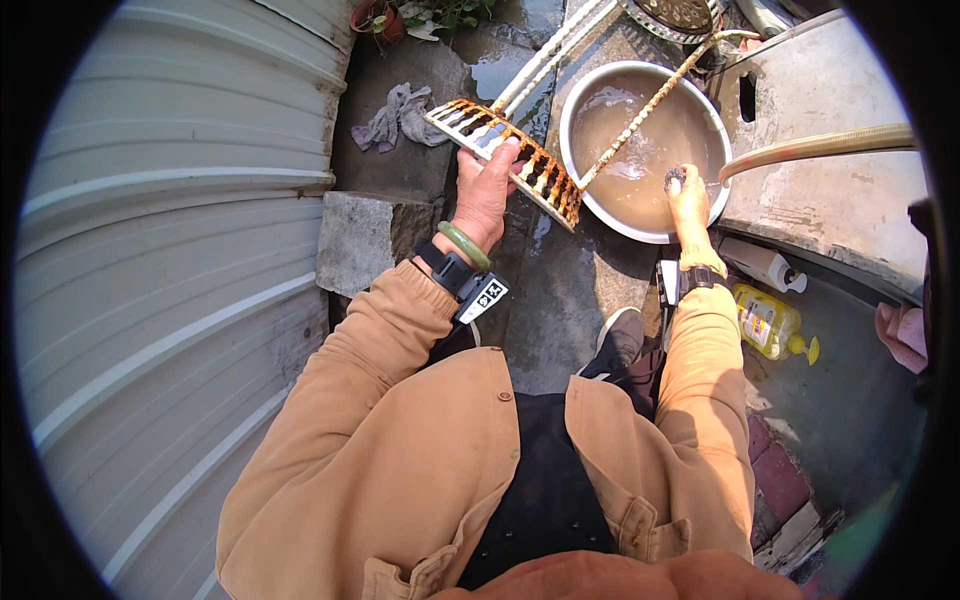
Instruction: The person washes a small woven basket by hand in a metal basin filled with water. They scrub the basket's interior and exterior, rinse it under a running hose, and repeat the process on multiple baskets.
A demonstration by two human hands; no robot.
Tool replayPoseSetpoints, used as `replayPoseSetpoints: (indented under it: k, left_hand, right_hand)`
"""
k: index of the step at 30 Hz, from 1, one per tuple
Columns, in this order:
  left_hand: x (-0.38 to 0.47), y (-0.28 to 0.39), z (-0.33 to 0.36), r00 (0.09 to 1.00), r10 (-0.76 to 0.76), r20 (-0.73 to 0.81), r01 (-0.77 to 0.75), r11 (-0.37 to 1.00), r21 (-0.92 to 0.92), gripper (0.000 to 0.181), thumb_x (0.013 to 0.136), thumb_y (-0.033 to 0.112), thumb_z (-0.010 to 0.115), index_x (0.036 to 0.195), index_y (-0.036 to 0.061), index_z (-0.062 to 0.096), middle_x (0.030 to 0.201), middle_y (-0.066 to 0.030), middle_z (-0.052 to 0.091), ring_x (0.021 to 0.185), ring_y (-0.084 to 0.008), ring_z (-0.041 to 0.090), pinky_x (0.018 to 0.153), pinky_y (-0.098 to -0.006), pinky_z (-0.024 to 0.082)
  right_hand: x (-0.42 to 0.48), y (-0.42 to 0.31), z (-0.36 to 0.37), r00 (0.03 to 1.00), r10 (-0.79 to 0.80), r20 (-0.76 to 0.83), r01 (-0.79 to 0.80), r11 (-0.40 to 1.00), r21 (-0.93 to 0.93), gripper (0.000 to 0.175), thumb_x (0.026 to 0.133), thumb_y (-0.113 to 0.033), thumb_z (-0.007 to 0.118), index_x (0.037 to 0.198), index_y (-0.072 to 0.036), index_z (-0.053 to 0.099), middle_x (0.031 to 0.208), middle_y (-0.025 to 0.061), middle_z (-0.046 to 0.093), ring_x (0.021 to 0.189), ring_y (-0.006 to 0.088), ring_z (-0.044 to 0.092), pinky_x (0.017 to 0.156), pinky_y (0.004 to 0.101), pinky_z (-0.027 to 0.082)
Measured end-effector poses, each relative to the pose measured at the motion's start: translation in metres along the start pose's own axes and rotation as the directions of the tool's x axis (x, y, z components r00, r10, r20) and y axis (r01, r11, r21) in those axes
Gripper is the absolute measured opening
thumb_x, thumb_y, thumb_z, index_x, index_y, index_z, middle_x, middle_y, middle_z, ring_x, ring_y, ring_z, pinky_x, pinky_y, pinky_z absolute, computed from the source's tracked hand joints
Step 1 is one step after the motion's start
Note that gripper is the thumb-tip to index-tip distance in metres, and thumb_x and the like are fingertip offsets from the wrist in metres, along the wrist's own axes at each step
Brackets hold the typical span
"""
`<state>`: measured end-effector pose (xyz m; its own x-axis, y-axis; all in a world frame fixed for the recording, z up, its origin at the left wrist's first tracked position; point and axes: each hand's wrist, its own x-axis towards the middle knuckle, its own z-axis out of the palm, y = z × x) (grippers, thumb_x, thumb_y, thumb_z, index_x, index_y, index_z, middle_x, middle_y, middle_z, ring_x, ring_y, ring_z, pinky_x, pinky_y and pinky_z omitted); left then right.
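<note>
My left hand (pixel 487 180) grips the slatted end of a rusty, white-coated metal rack (pixel 536 169), thumb on top. Its long bars run away from me, one of them passing over a round basin (pixel 570 150). Cloudy brown water (pixel 615 191) fills much of that basin. Over its near right side, my right hand (pixel 688 199) holds a dark scouring pad (pixel 675 178) between the fingers. A hose (pixel 817 150) comes in from the right, its end at the basin's rim beside my right hand, with a thin stream of water leaving it.
A grey rag (pixel 401 120) lies on wet paving, near a stone block (pixel 356 240). Corrugated metal sheeting (pixel 180 225) walls the left side. To the right are a pale panel (pixel 832 202), a white bottle (pixel 757 262) and a yellow pump bottle (pixel 769 322). A potted plant (pixel 382 22) stands far off.
</note>
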<state>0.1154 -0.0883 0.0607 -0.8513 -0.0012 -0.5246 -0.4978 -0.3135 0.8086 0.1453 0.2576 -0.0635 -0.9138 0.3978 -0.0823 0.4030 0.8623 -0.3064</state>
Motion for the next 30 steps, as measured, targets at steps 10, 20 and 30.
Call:
replayPoseSetpoints:
  k: [10,20,30]
  left_hand:
    - [0.01,0.012,0.007,0.563,0.732,0.383,-0.562,0.0,0.827,0.06,0.077,0.016,0.069,0.133,0.0058,0.049,0.148,-0.0176,0.031,0.143,-0.0414,0.02,0.115,-0.0564,0.017]
    - [0.014,0.013,0.017,0.652,0.545,0.528,-0.474,-0.251,0.844,0.025,0.073,0.024,0.067,0.096,0.0155,0.071,0.121,-0.0052,0.064,0.121,-0.0301,0.053,0.101,-0.0617,0.026]
    - [0.013,0.019,0.026,0.701,0.534,0.473,-0.442,-0.195,0.875,0.021,0.071,0.022,0.069,0.091,0.0171,0.072,0.119,-0.0016,0.064,0.122,-0.0298,0.05,0.103,-0.0607,0.023]
  right_hand:
    - [-0.028,-0.091,0.05,0.989,-0.004,-0.149,0.115,0.657,0.745,0.028,0.083,-0.018,0.06,0.108,-0.006,0.055,0.082,0.014,0.064,0.071,0.0208,0.063,0.065,0.038,0.052]
    - [0.055,-0.102,0.038,0.964,-0.132,-0.232,0.185,0.957,0.222,0.013,0.086,-0.023,0.056,0.092,-0.011,0.054,0.084,0.0134,0.064,0.077,0.0358,0.064,0.067,0.0467,0.051]
    - [-0.038,-0.13,0.051,0.999,-0.004,-0.038,0.018,0.93,0.368,0.023,0.086,-0.03,0.061,0.086,-0.007,0.056,0.073,0.0184,0.064,0.071,0.0397,0.064,0.066,0.0467,0.051]
